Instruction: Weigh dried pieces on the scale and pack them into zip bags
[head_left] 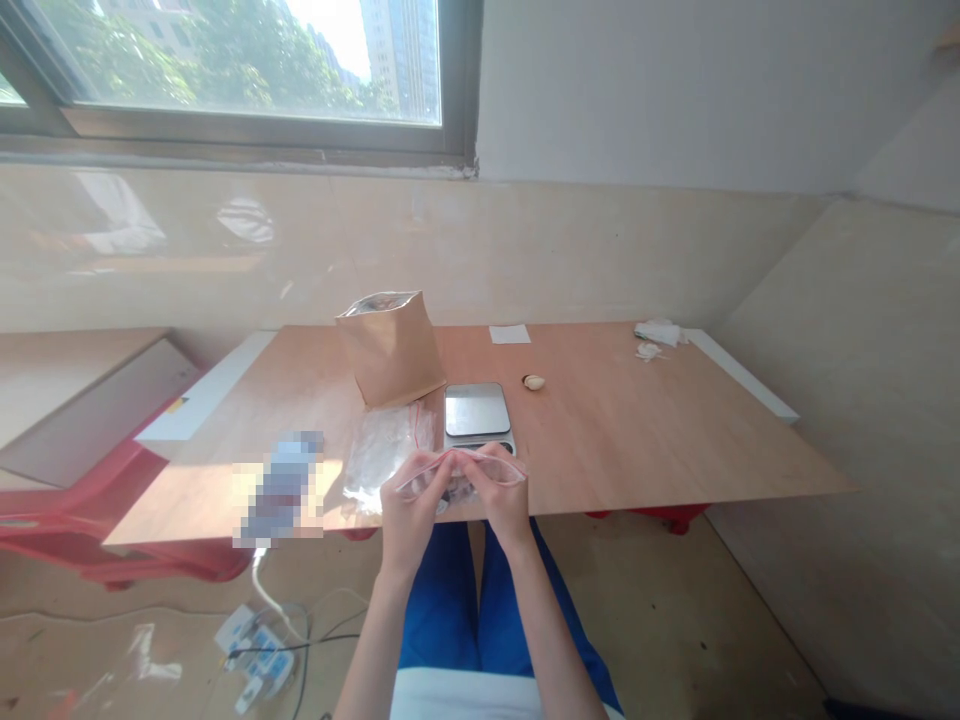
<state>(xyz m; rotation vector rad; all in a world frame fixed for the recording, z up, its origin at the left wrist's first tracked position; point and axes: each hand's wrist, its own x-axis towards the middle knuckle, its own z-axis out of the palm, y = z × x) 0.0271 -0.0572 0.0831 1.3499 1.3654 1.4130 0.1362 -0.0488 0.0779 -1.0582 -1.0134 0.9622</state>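
Observation:
Both hands hold a clear zip bag [463, 490] with a pinkish-red seal strip, just in front of the scale at the table's near edge. My left hand [409, 510] pinches the seal from the left, and my right hand [501, 500] pinches it from the right, thumbs close together. Small dark and light pieces show in the bag; their kind I cannot make out. Behind it sits a digital scale [475, 410] with a silver plate. A stack of clear zip bags [386, 450] lies left of the scale. Behind those, an open brown paper pouch [394, 350] stands upright.
A small pale shell-like item [534, 382] lies right of the scale. A white paper [510, 334] is at the back. Crumpled tissues [660, 333] lie back right. A blurred phone-like object [281, 490] with a cable is at left. Below are a power strip [259, 655] and red stools [67, 520].

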